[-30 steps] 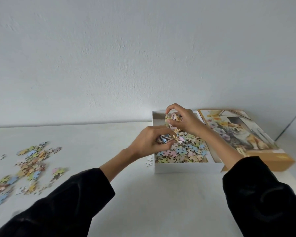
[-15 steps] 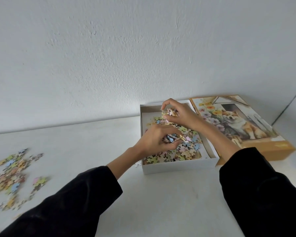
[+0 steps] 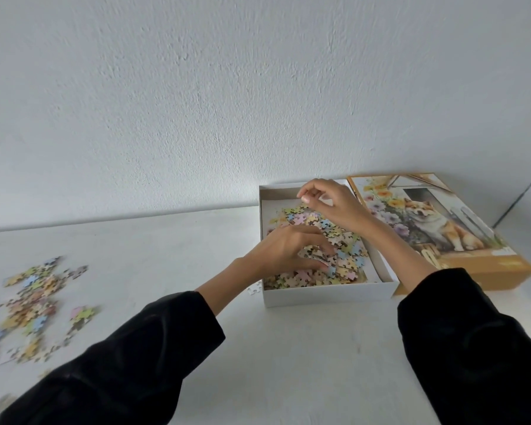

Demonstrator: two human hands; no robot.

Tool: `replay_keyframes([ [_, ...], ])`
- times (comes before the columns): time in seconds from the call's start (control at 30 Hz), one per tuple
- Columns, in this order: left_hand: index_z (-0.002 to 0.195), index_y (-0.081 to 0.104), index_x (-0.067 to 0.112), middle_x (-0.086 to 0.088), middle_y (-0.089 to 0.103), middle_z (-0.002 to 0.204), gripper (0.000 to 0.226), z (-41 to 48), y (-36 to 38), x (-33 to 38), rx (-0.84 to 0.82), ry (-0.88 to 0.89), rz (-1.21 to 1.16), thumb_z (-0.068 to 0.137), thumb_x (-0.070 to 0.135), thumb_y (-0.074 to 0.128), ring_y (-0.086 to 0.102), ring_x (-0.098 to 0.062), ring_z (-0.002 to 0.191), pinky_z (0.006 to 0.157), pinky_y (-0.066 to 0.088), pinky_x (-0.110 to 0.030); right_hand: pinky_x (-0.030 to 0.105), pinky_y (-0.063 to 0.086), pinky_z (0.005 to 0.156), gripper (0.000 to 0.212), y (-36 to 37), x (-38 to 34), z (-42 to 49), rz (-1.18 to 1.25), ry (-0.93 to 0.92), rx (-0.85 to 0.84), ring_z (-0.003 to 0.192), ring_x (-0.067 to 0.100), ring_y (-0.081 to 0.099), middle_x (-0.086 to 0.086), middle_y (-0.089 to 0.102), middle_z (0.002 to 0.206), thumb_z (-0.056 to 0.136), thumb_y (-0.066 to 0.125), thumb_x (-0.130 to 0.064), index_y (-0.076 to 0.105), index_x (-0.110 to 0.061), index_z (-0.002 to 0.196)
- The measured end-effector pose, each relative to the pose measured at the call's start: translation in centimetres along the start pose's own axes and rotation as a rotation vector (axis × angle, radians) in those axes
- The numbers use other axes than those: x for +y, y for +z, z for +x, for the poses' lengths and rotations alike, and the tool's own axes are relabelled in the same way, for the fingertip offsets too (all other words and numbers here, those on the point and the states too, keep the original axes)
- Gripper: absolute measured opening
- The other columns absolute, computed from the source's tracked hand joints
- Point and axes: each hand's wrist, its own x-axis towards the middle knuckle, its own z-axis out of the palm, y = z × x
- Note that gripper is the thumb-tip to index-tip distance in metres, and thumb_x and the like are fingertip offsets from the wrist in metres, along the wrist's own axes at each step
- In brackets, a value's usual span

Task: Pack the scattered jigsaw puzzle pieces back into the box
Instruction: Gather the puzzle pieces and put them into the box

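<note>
The open white box (image 3: 328,295) stands at the right of the white table, with a heap of pastel puzzle pieces (image 3: 347,240) inside. My left hand (image 3: 285,253) is down in the box, its thumb and fingers curled round a small clump of pieces on the heap. Over the back of the box my right hand (image 3: 334,204) hovers with its fingers bent downward and nothing visible between them. Several scattered pieces (image 3: 34,302) lie far off at the table's left side. One pale piece (image 3: 254,289) lies just outside the box's front left corner.
The box lid (image 3: 448,231), printed with a dog and flowers, lies touching the box's right side. A white wall runs close behind the box and lid. The table (image 3: 288,348) ends near the lid on the right.
My left hand has dropped from above the box onto the heap, still holding pieces. The pieces my right hand pinched are gone from its fingers. The view has shifted left.
</note>
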Motion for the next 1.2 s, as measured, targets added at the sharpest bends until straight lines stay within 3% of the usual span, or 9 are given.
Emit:
replay_keyframes([
  [0.13,0.107,0.068,0.011,-0.004,0.07,0.105,0.022,-0.6,-0.5,0.4,-0.006,-0.023,-0.058,0.086,0.01,0.061,0.065,-0.017,0.095,0.081,0.05,-0.027,0.02,0.043,0.079,0.013,-0.1,-0.7,0.0,0.017,0.03,-0.015,0.087,0.009,0.059,-0.005,0.064,0.089,0.091,0.055,-0.017,0.062,-0.013,0.1],
  [0.27,0.109,0.066,0.008,-0.007,0.069,0.111,0.048,-1.0,-0.8,0.5,-0.045,-0.008,-0.061,0.077,-0.017,0.042,0.064,-0.02,0.103,0.086,0.052,-0.038,0.013,0.043,0.075,0.014,-0.1,-1.4,-0.1,0.013,0.054,-0.04,0.082,0.007,0.062,0.003,0.066,0.086,0.09,0.055,-0.015,0.062,-0.011,0.101],
  [0.4,0.108,0.067,0.013,-0.005,0.068,0.107,0.044,-2.1,-1.4,0.7,-0.02,0.017,-0.061,0.08,-0.009,0.042,0.064,-0.02,0.095,0.079,0.051,-0.039,0.006,0.042,0.071,0.013,0.3,-2.0,-0.4,0.003,0.087,-0.051,0.081,0.008,0.062,0.001,0.066,0.085,0.09,0.056,-0.017,0.062,-0.013,0.101],
  [0.53,0.108,0.067,0.015,-0.004,0.067,0.104,0.032,-4.2,-2.7,0.5,0.023,0.009,-0.053,0.087,0.0,0.047,0.063,-0.018,0.091,0.078,0.05,-0.037,0.023,0.046,0.075,0.015,1.0,-3.0,-0.8,-0.012,0.094,-0.024,0.084,0.016,0.064,-0.005,0.064,0.084,0.09,0.057,-0.018,0.062,-0.013,0.103],
  [0.7,0.108,0.067,0.017,0.0,0.067,0.105,0.025,-8.3,-4.9,-0.3,0.113,-0.042,-0.072,0.091,0.008,0.051,0.063,-0.011,0.094,0.083,0.05,-0.031,0.025,0.046,0.072,0.015,3.1,-5.7,-1.2,0.001,0.086,0.024,0.081,0.015,0.062,0.001,0.065,0.087,0.09,0.057,-0.016,0.062,-0.013,0.103],
  [0.77,0.107,0.067,0.016,0.002,0.067,0.103,0.023,-10.7,-5.6,-0.8,0.144,-0.064,-0.079,0.091,0.009,0.052,0.063,-0.007,0.093,0.083,0.051,-0.026,0.022,0.045,0.07,0.014,4.5,-7.1,-1.4,-0.001,0.084,0.046,0.078,0.012,0.06,-0.004,0.062,0.084,0.089,0.057,-0.012,0.062,-0.014,0.103],
  [0.87,0.103,0.067,0.019,0.007,0.066,0.101,0.022,-14.9,-6.7,-1.9,0.177,-0.128,-0.056,0.091,0.009,0.051,0.062,-0.002,0.09,0.08,0.05,-0.023,0.006,0.042,0.069,0.016,7.0,-9.5,-1.6,0.022,0.043,0.11,0.079,0.006,0.057,-0.002,0.061,0.085,0.088,0.056,-0.007,0.062,-0.013,0.101],
  [1.03,0.102,0.067,0.021,0.01,0.066,0.101,0.024,-21.8,-9.6,-4.3,0.226,-0.242,-0.013,0.091,0.007,0.052,0.062,-0.003,0.091,0.082,0.049,-0.023,0.007,0.038,0.073,0.016,11.8,-13.1,-2.1,-0.003,0.011,0.157,0.087,0.012,0.056,0.002,0.062,0.091,0.087,0.057,-0.008,0.062,-0.012,0.102],
  [1.2,0.104,0.066,0.019,0.003,0.065,0.106,0.021,-29.3,-11.6,-7.4,0.293,-0.383,0.102,0.089,0.008,0.056,0.062,-0.012,0.097,0.087,0.05,-0.032,0.03,0.04,0.089,0.028,16.7,-13.4,-2.8,-0.116,0.129,0.11,0.109,0.021,0.051,0.004,0.058,0.113,0.087,0.057,-0.015,0.056,-0.02,0.114],
])
